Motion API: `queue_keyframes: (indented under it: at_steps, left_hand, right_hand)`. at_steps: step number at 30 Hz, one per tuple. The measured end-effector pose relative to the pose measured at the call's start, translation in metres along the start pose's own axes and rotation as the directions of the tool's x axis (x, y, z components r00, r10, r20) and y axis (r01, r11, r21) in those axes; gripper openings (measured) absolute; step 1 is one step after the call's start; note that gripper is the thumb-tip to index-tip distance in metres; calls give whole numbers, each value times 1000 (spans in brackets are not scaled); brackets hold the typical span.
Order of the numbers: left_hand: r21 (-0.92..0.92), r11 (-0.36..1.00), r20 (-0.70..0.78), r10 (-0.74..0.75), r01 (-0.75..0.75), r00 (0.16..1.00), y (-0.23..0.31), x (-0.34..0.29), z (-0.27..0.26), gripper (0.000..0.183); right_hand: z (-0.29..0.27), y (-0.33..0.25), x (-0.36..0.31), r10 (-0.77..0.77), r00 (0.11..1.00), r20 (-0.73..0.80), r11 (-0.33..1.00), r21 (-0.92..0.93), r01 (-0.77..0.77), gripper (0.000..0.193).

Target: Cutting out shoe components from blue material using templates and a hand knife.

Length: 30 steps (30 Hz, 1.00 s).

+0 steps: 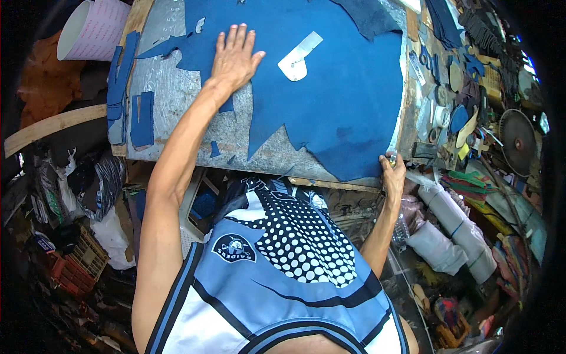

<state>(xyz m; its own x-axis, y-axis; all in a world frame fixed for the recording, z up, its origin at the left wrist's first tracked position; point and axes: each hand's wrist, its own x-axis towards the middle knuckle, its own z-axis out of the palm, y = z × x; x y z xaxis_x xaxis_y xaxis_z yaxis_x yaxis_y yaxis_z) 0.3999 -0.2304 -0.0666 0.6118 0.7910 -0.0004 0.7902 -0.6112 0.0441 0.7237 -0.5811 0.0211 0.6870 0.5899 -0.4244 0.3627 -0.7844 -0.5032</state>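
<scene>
A large irregular sheet of blue leather (348, 88), jagged along its near edge, covers much of the worktable. My left hand (234, 60) lies flat on its left part, fingers stretched out and pointing away from me. To the right of that hand, a small white curved template (299, 57) rests on the leather. At the table's near right corner, beside the leather's edge, my right hand (393, 170) is closed. A small shiny thing shows at its fingertips, too small to name.
Blue leather scraps (142, 120) lie on the scratched metal tabletop (171, 103) at left. Scissors (424, 57), tape rolls and other small things crowd the right side. A white roll (94, 30) stands far left; a round fan (517, 143) and wrapped bundles (457, 224) are at right.
</scene>
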Motion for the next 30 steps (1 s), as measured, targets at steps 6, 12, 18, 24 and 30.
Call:
queue_keyframes:
  at_steps: [6, 12, 18, 24, 30]
  left_hand:
    - [-149, 987, 56, 65, -56, 996, 65, -24, 4, 75]
    - [-295, 934, 129, 251, -204, 959, 151, -42, -10, 70]
    - [-468, 819, 76, 412, -333, 908, 194, -83, -12, 72]
    - [-290, 908, 177, 363, -304, 915, 116, -65, -15, 75]
    - [41, 996, 102, 77, -82, 992, -2, 33, 6, 71]
  right_hand:
    - [2, -4, 2, 30, 998, -53, 999, -18, -31, 33]
    - [7, 11, 10, 47, 994, -103, 998, 47, -43, 33]
    - [5, 6, 12, 15, 992, -122, 999, -33, -19, 32]
    - [3, 2, 3, 15, 993, -119, 1000, -2, -15, 35]
    - [-1, -3, 2, 39, 999, -37, 999, 28, -38, 34]
